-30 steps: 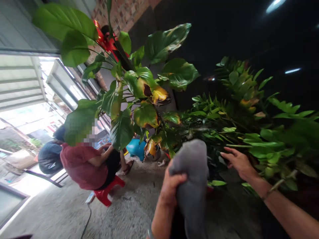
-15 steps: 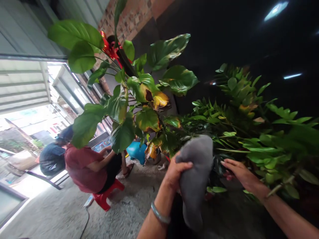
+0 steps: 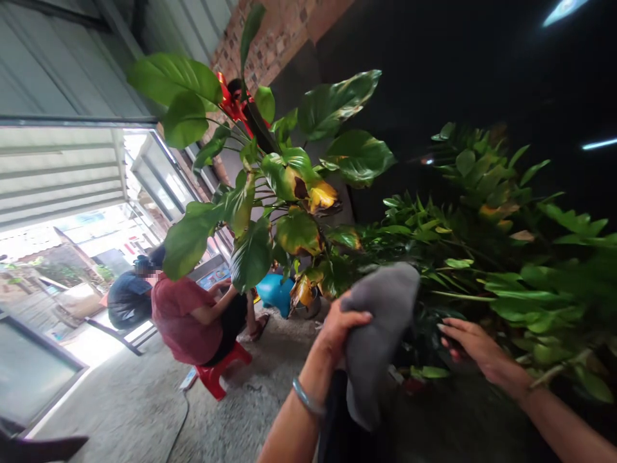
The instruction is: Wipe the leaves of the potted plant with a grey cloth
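Note:
My left hand [image 3: 340, 328], with a bracelet at the wrist, is closed around a grey cloth [image 3: 378, 328] that hangs down in folds. To its right, my right hand [image 3: 470, 344] reaches into the low foliage. Its fingers are curled together at the edge of a dark green leaf [image 3: 427, 331], seemingly pinching it; the fingertips are partly in shadow. Ahead stands a tall potted plant with broad leaves [image 3: 250, 254], some yellow and brown. Bushy green plants [image 3: 520, 283] spread behind and around my right hand.
A person in a red shirt [image 3: 180, 318] sits on a red stool [image 3: 219, 373] to the left, with another person in dark clothes [image 3: 128, 299] beyond. A blue stool [image 3: 274, 292] stands behind the tall plant. A cable [image 3: 180, 421] crosses the concrete floor [image 3: 250, 418].
The view has turned a little left, so the scene sits farther right. The cloth's lower end has swung and folded. My right hand stays by the dark leaves, its fingers slightly more curled.

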{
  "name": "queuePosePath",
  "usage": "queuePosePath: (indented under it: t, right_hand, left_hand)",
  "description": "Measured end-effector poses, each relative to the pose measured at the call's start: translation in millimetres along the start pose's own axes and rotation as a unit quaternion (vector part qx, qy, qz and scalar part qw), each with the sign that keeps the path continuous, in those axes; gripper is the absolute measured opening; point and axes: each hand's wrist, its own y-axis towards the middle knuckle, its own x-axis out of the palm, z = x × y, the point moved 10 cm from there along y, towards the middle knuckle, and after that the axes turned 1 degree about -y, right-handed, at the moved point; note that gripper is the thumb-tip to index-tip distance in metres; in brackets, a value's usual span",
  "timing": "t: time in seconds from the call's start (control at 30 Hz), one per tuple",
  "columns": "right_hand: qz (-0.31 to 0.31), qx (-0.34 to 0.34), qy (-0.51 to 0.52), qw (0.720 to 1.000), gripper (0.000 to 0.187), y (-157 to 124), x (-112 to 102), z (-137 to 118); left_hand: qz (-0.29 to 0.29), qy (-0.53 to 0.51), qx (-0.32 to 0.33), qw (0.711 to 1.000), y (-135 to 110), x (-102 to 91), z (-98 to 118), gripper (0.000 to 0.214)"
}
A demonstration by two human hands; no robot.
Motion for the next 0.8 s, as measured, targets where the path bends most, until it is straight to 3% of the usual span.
queuePosePath:
  t: [0.07, 0.1, 0.2, 0.27, 0.33, 0.4, 0.53, 0.6, 0.67, 0.7, 0.8]
  right_hand:
    - [0.010, 0.005, 0.011, 1.000, 0.007, -1, -1, -1]
    - [0.014, 0.007, 0.018, 1.000, 0.008, -1, 0, -1]
    - [0.023, 0.010, 0.029, 0.999, 0.011, 0, 1, 0]
    - [0.030, 0.016, 0.031, 0.999, 0.011, 1, 0, 2]
    - [0.033, 0.021, 0.030, 0.999, 0.011, 2, -2, 4]
    - [0.031, 0.019, 0.032, 0.999, 0.012, 1, -4, 3]
    - [0.023, 0.010, 0.031, 0.999, 0.013, -3, -3, -1]
    - [0.018, 0.005, 0.027, 0.999, 0.012, -3, -1, -2]
    - [0.014, 0.000, 0.023, 1.000, 0.012, 0, 1, -2]
    - [0.015, -0.002, 0.021, 1.000, 0.012, 2, 1, -1]
    - [0.016, -0.006, 0.013, 1.000, 0.013, 7, -2, 3]
  left_hand:
    - [0.081, -0.050, 0.031, 0.995, 12, -23.5, 24, 0.039]
    - [0.112, -0.063, 0.025, 0.991, 17, -31.9, 23, 0.034]
    - [0.129, -0.029, -0.060, 0.989, 21, -38.2, -22, 0.023]
    - [0.101, 0.007, -0.116, 0.988, 11, -35.5, -61, 0.024]
    - [0.064, 0.002, -0.132, 0.989, -3, -32.2, -78, 0.029]
    - [0.053, -0.022, -0.105, 0.993, -11, -33.8, -62, 0.035]
    - [0.126, -0.100, 0.011, 0.987, 5, -51.0, 17, 0.025]
    - [0.153, -0.129, 0.015, 0.980, 19, -53.5, 25, 0.015]
    - [0.158, -0.121, -0.055, 0.978, 28, -49.6, -5, 0.011]
    - [0.159, -0.097, -0.125, 0.974, 25, -47.9, -34, 0.010]
    - [0.146, -0.066, -0.213, 0.964, 4, -48.7, -97, 0.010]
